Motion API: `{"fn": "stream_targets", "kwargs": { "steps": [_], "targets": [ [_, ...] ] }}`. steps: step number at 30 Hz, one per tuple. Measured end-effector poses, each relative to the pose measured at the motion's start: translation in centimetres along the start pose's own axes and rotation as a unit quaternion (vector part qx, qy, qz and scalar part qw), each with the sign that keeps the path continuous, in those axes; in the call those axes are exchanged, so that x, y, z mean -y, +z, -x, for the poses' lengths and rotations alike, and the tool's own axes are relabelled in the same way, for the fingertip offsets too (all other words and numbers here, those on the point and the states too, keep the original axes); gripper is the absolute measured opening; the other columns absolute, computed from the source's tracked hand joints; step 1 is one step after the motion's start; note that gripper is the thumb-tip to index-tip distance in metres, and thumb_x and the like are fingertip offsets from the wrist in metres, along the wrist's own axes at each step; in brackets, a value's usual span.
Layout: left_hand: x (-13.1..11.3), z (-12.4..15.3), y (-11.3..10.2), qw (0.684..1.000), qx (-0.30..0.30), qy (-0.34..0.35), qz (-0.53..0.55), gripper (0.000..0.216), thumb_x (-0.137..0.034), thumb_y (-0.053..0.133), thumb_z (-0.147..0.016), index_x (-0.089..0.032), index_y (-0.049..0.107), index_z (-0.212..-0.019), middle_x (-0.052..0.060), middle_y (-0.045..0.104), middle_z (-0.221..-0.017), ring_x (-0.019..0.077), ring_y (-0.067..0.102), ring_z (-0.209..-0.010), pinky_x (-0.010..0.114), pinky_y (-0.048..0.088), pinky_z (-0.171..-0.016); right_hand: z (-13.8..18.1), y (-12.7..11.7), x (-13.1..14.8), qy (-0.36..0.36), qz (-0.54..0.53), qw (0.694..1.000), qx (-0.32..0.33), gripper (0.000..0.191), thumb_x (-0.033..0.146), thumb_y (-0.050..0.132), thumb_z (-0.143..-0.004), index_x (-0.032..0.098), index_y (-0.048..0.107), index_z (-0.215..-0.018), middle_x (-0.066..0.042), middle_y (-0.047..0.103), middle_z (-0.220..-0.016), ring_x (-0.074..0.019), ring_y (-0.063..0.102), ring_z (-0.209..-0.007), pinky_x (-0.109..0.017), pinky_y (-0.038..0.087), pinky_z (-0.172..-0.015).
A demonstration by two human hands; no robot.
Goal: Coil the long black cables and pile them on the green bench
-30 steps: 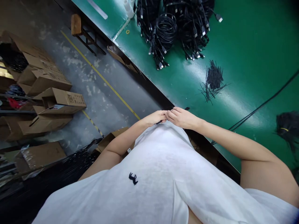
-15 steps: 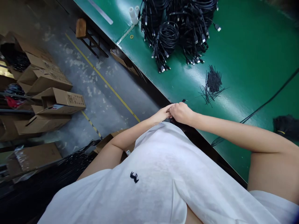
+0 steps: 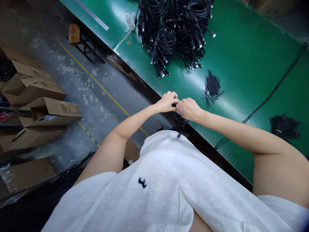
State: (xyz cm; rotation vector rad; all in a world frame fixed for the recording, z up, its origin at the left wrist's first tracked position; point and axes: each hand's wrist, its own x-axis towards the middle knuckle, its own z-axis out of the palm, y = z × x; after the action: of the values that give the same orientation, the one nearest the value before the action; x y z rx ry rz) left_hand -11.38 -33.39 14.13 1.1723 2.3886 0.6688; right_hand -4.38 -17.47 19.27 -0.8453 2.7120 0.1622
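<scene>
Both my hands meet over the table's front edge, above my white shirt. My left hand (image 3: 167,101) has its fingers bent round, the tips closed at a coil of black cable (image 3: 177,119). My right hand (image 3: 189,109) is closed with its knuckles up, fingertips pinching at the same spot. Most of the coil is hidden under the hands; one dark cable end hangs down toward my shirt. Right of the hands, on the green table (image 3: 243,80), lies a loose pile of short black ties (image 3: 212,84).
Several coiled black cables with metal plugs (image 3: 165,42) are heaped at the table's far side. White rolls (image 3: 129,22) stand beside them. A long black cable (image 3: 272,93) and a dark bundle (image 3: 285,126) lie at right. Left are a wooden stool (image 3: 74,33) and cardboard boxes (image 3: 56,109).
My hands have risen slightly, and the left fingers have lifted and spread from their tight clasp against the right hand. The coil and a hanging cable end now show below. The view has shifted.
</scene>
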Motion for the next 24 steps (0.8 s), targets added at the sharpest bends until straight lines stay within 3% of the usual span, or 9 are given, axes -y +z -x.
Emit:
{"fn": "stream_targets", "kwargs": {
  "steps": [2, 5, 8, 10, 12, 14, 16, 19, 24],
  "targets": [
    [-1.4, -0.6, 1.3, 0.998, -0.034, -0.056, -0.01, 0.019, -0.031, 0.067, -0.086, -0.015, 0.066, -0.096, 0.012, 0.06, -0.108, 0.0282, 0.055, -0.107, 0.044, 0.043, -0.095, -0.5, 0.5, -0.8, 0.024, 0.009, 1.0, 0.013, 0.028, 0.01, 0.039, -0.091, 0.006, 0.065, -0.102, -0.018, 0.067, -0.096, -0.0261, 0.057, -0.089, -0.035, 0.026, -0.069],
    [-3.4, -0.4, 3.3, 0.981, -0.069, -0.139, 0.115, 0.018, -0.021, 0.062, -0.089, -0.015, 0.059, -0.106, 0.007, 0.064, -0.098, 0.0196, 0.063, -0.09, 0.034, 0.049, -0.083, -0.7, 1.2, -1.7, 0.055, 0.017, 0.998, 0.036, 0.027, 0.012, 0.041, -0.091, 0.003, 0.064, -0.104, -0.02, 0.065, -0.098, -0.0276, 0.056, -0.09, -0.035, 0.025, -0.069],
    [-3.4, 1.1, 3.6, 0.963, -0.089, -0.135, 0.215, 0.025, -0.015, 0.055, -0.093, -0.017, 0.056, -0.117, 0.006, 0.068, -0.1, 0.015, 0.067, -0.086, 0.031, 0.051, -0.085, -0.1, 1.5, -1.6, 0.037, 0.024, 0.998, 0.042, 0.028, 0.012, 0.04, -0.092, 0.004, 0.064, -0.103, -0.019, 0.065, -0.098, -0.028, 0.055, -0.091, -0.035, 0.024, -0.069],
    [-2.6, 2.0, 3.0, 0.973, -0.126, -0.1, 0.165, 0.033, -0.018, 0.062, -0.09, -0.018, 0.057, -0.123, 0.01, 0.068, -0.115, 0.0189, 0.066, -0.103, 0.034, 0.049, -0.096, 0.2, 1.5, -0.9, 0.009, 0.032, 0.999, 0.032, 0.032, 0.011, 0.035, -0.094, 0.004, 0.064, -0.104, -0.019, 0.064, -0.098, -0.0281, 0.055, -0.091, -0.036, 0.024, -0.069],
    [-1.8, 2.3, 2.7, 0.987, -0.101, -0.082, 0.091, 0.039, -0.023, 0.073, -0.082, -0.018, 0.063, -0.119, 0.012, 0.067, -0.12, 0.0262, 0.062, -0.117, 0.038, 0.045, -0.103, 0.2, 1.4, -0.3, -0.023, 0.037, 0.999, 0.02, 0.034, 0.011, 0.033, -0.095, 0.004, 0.065, -0.105, -0.019, 0.064, -0.098, -0.0281, 0.054, -0.091, -0.036, 0.024, -0.069],
    [-1.8, 1.9, 3.4, 0.989, -0.041, -0.123, 0.069, 0.025, -0.028, 0.071, -0.083, -0.017, 0.068, -0.105, 0.014, 0.071, -0.108, 0.0311, 0.063, -0.115, 0.041, 0.045, -0.101, -0.1, 1.4, 0.0, -0.039, 0.034, 0.999, 0.013, 0.033, 0.011, 0.034, -0.095, 0.004, 0.065, -0.104, -0.019, 0.064, -0.097, -0.0277, 0.054, -0.09, -0.036, 0.024, -0.069],
    [-2.7, 1.1, 5.2, 0.972, -0.053, -0.199, 0.115, 0.018, -0.029, 0.06, -0.09, -0.016, 0.069, -0.1, 0.013, 0.072, -0.099, 0.0318, 0.066, -0.109, 0.042, 0.047, -0.097, -0.7, 1.6, -0.3, -0.013, 0.024, 0.999, 0.017, 0.032, 0.01, 0.036, -0.093, 0.004, 0.065, -0.104, -0.019, 0.064, -0.096, -0.0273, 0.054, -0.089, -0.036, 0.025, -0.069],
    [-4.9, -0.3, 8.6, 0.896, -0.161, -0.251, 0.331, 0.022, -0.019, 0.061, -0.086, -0.017, 0.065, -0.108, 0.011, 0.07, -0.11, 0.028, 0.062, -0.115, 0.04, 0.044, -0.101, -1.2, 2.2, -1.5, 0.075, -0.002, 0.997, 0.028, 0.029, 0.011, 0.041, -0.09, 0.004, 0.064, -0.105, -0.02, 0.064, -0.097, -0.0282, 0.055, -0.091, -0.035, 0.026, -0.07],
    [-6.1, -0.9, 9.9, 0.605, -0.159, -0.255, 0.737, 0.008, -0.02, 0.056, -0.087, -0.018, 0.064, -0.089, 0.004, 0.069, -0.091, 0.0182, 0.065, -0.101, 0.037, 0.044, -0.103, -0.4, 3.4, -1.7, 0.16, -0.099, 0.982, -0.018, 0.03, 0.013, 0.039, -0.091, 0.006, 0.065, -0.104, -0.021, 0.065, -0.099, -0.0274, 0.057, -0.092, -0.035, 0.029, -0.071]
  ]
}}
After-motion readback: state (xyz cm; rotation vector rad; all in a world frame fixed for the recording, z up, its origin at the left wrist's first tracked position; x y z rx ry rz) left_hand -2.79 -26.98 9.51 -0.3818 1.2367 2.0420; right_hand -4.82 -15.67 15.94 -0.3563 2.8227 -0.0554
